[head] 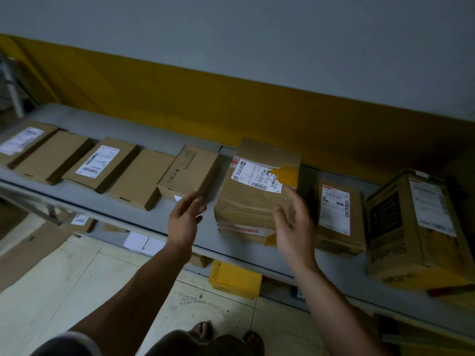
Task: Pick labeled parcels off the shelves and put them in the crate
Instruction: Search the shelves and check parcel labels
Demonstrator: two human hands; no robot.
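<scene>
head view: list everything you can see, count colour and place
shelf: one, grey, running across the frame against the wall
flat boxes: four, brown, in a row at the shelf's left; two bear white labels
printed box: one, brown, just left of the middle
crumpled parcel: one, brown with white label and yellow tape, middle, between the hands
labelled parcel: one, brown, right of the crumpled one
large box: one, brown with white label, far right
yellow object: one, under the shelf; cannot tell what it is
wall: grey above, yellow band below
floor: pale tiles
left hand: one, holds nothing, left of the crumpled parcel
right hand: one, at its right side; touch unclear
feet: two, at the bottom edge
</scene>
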